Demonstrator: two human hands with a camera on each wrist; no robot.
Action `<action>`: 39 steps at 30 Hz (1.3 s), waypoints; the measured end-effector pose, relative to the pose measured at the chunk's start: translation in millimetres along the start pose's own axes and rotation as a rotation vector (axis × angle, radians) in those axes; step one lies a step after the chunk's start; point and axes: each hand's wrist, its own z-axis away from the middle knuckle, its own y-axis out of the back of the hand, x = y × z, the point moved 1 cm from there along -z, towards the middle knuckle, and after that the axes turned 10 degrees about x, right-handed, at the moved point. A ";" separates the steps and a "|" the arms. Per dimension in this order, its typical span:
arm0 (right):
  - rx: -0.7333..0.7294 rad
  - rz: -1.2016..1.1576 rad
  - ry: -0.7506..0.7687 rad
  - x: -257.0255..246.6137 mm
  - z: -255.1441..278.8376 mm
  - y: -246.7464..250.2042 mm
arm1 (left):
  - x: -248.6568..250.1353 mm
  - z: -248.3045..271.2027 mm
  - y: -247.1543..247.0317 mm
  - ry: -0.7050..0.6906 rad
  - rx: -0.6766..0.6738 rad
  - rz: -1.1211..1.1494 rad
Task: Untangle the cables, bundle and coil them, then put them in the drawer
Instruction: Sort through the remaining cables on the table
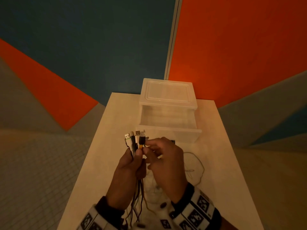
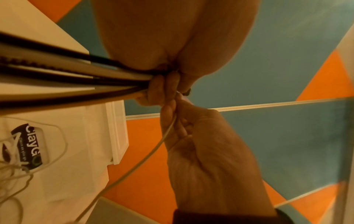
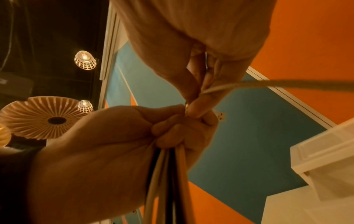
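My left hand (image 1: 132, 156) grips a bundle of several cables (image 1: 137, 140) upright over the table, their USB plugs fanned out above the fist and the cords hanging toward my sleeves. Beside it, my right hand (image 1: 149, 149) pinches a thin white cable (image 2: 153, 151) just under the plugs. In the right wrist view that thin cable (image 3: 268, 83) runs off to the right from the pinching fingertips (image 3: 199, 106); below them my left hand (image 3: 114, 136) clasps the cords (image 3: 166, 174). The slack of the thin cable (image 1: 201, 165) lies looped on the table. Behind stands the open drawer (image 1: 182, 135), nothing visible inside.
The translucent drawer unit (image 1: 167, 92) sits at the far end of the narrow white table (image 1: 108, 130). A black label (image 2: 28, 144) is on the drawer front. Tiled floor drops off to the left; orange and blue walls stand behind.
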 end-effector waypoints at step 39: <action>-0.207 0.141 0.203 31.2 19.8 26.4 | -2.5 -7.5 -12.0 0.013 -0.071 -0.071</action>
